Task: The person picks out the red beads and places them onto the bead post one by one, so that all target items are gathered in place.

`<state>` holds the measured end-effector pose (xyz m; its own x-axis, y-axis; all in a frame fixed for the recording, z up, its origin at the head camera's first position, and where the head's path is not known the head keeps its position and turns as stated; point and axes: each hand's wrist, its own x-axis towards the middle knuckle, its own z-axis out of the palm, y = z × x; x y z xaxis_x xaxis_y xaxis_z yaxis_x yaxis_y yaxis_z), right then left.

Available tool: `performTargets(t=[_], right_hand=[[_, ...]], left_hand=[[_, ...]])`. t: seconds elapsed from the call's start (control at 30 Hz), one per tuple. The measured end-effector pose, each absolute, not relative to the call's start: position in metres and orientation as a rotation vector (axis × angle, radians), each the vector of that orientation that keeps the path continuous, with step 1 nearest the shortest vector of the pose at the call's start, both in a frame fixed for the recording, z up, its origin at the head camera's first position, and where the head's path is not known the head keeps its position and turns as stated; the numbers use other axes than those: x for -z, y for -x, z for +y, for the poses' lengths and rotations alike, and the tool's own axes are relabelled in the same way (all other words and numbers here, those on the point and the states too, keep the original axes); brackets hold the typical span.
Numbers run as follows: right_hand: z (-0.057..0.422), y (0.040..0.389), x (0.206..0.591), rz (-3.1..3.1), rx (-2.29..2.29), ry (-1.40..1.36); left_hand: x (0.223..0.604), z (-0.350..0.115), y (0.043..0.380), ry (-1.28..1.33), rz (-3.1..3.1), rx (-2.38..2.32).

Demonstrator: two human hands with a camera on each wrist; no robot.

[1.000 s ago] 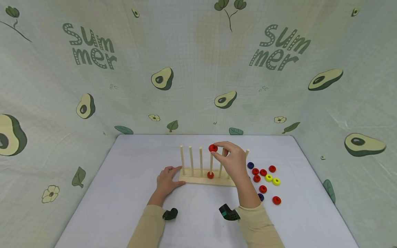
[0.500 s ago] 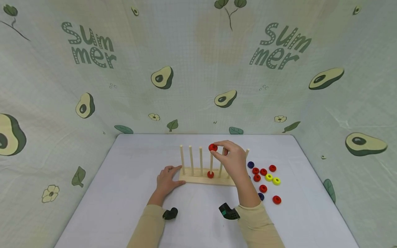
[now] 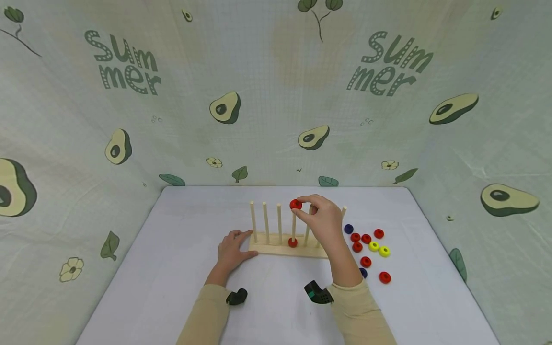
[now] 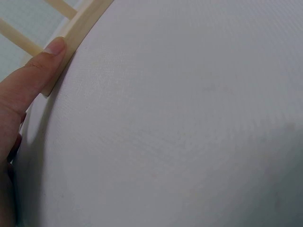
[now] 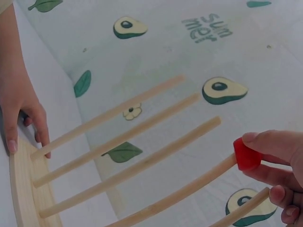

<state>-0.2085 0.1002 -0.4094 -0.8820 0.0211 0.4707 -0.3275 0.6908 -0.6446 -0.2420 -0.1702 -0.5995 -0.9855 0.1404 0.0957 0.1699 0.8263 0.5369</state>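
Observation:
A wooden peg stand [image 3: 276, 250] with a row of upright pegs stands mid-table. My left hand [image 3: 230, 250] holds its left end, thumb along the front edge and fingers at the back corner; the thumb [image 4: 49, 54] presses the base in the left wrist view. Between thumb and fingertips, my right hand [image 3: 325, 218] pinches a red ring [image 3: 295, 204] at the top of the fourth peg from the left. In the right wrist view this ring [image 5: 247, 154] sits at the peg's tip. Another red ring [image 3: 293, 242] lies at the foot of the same peg. My right hand partly hides the right-hand pegs.
Right of the stand lie several loose red rings [image 3: 365, 262], two yellow rings [image 3: 384, 251] and blue rings [image 3: 349, 229], one partly behind the right forearm. A white cloth covers the table [image 3: 181, 287]. Printed fabric [image 3: 267, 72] hangs behind and at the sides.
Almost nothing differs: both hands keep their places and the red ring stays at the peg's top. The head view has shifted very slightly.

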Motion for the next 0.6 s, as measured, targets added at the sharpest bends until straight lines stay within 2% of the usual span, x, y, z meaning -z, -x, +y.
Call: performTargets(t=[0.6], right_hand=[[0.1026,0.2172,0.4048,-2.537,-1.052,-0.199]], left_hand=[[0.5948,-0.1661,0.2438,0.234,-2.962,0.868]])
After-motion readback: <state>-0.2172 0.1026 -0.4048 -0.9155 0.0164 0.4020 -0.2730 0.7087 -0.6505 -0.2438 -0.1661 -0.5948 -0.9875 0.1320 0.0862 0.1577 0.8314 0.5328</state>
